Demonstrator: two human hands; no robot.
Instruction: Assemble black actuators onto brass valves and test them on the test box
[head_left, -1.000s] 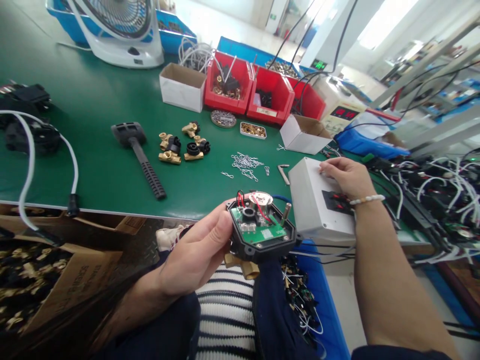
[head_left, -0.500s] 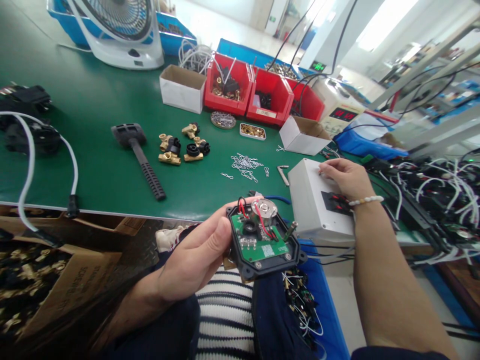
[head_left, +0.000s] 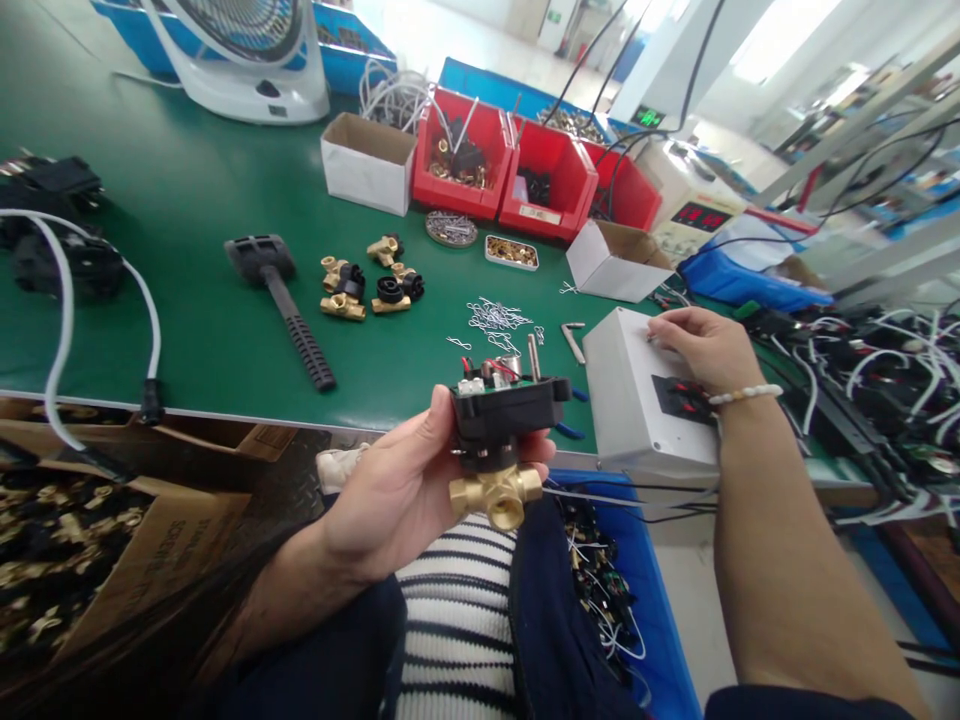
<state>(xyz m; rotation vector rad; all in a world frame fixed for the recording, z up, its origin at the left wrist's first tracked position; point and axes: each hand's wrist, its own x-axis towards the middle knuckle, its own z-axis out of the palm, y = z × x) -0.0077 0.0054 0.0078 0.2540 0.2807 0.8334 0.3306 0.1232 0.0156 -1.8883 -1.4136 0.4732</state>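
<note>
My left hand (head_left: 397, 500) is closed around a motorized valve (head_left: 504, 412), held upright above my lap. Its black open housing carries a circuit board, red wires and a metal post on top; a three-way brass body (head_left: 499, 495) forms its lower end. My right hand (head_left: 709, 348) rests at a grey control box (head_left: 626, 390), thumb and forefinger pinching what looks like a small toggle switch (head_left: 651, 337) on its face. Black and red terminals (head_left: 681, 398) sit just below that hand. A hex key (head_left: 574, 342) and a pile of spring clips (head_left: 496, 316) lie nearby.
A black mallet (head_left: 289, 305) and several brass valve bodies (head_left: 345, 305) lie on the green table. Red bins (head_left: 461, 190), white boxes (head_left: 367, 175) and a power supply (head_left: 686, 205) stand behind. A blue crate (head_left: 652, 600) sits below the table; cabled units (head_left: 900, 400) crowd the right.
My left hand has tilted the motorized valve, so its brass body now faces me and the board is seen nearly edge-on. My right hand stays at the control box.
</note>
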